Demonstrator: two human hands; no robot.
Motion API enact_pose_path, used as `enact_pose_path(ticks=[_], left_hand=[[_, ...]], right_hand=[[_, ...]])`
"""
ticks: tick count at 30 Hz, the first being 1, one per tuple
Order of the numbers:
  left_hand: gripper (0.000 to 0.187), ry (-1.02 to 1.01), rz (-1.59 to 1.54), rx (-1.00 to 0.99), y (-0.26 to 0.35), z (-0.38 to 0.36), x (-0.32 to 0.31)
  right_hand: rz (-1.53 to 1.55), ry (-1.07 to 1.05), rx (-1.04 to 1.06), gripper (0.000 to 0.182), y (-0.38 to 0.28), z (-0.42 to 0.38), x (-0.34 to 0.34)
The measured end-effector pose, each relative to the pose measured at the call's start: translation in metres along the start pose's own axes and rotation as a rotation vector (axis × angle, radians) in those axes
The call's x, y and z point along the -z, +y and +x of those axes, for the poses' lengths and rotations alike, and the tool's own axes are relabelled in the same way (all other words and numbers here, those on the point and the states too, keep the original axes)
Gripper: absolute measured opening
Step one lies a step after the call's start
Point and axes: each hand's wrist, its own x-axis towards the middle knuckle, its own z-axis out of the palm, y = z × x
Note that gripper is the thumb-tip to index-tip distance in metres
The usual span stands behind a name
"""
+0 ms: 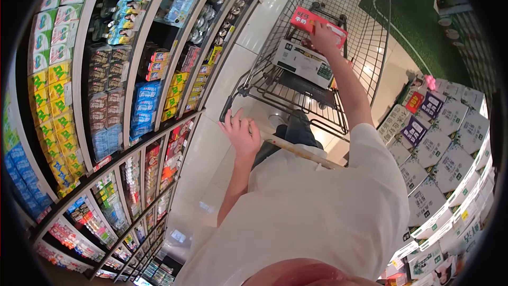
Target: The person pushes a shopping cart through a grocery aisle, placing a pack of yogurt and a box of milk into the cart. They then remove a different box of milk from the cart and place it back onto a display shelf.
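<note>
My right hand [324, 41] reaches into the shopping cart [370, 47] and holds a red box with white lettering [302, 20] at its near side. Beneath and nearer to me lies a white and green carton [301, 63] in the cart. My left hand [242, 133] is beside the left end of the cart's dark handle [228, 107], its fingers apart and curled a little, with nothing in them.
Shelves of packaged goods [132, 148] line the left side. Stacked white cartons [428, 153] with purple and red signs stand at the right. Behind the cart's right side is a green floor area [407, 16].
</note>
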Motion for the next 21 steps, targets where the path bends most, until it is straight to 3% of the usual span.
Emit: enact_pose_path(ticks=[3,9,11,17,21], left_hand=[[0.011,0.018,-0.018,0.033,0.006,0.001,0.003],[0.025,0.088,-0.055,0.167,0.03,-0.005,0.01],[0.025,0.14,-0.101,0.131,0.028,-0.01,0.007],[0.019,0.228,-0.202,0.076,0.011,-0.017,-0.009],[0.016,0.385,-0.295,0.011,-0.002,-0.007,-0.008]], right_hand=[[-0.114,-0.061,-0.024,0.031,-0.009,0.013,-0.019],[0.146,-0.404,-0.036,0.045,0.027,0.061,-0.009],[0.12,-0.448,-0.016,0.049,0.028,0.071,0.006],[-0.02,-0.395,0.019,0.062,0.017,0.074,0.065],[0.015,-0.301,0.201,0.06,-0.014,0.04,0.146]])
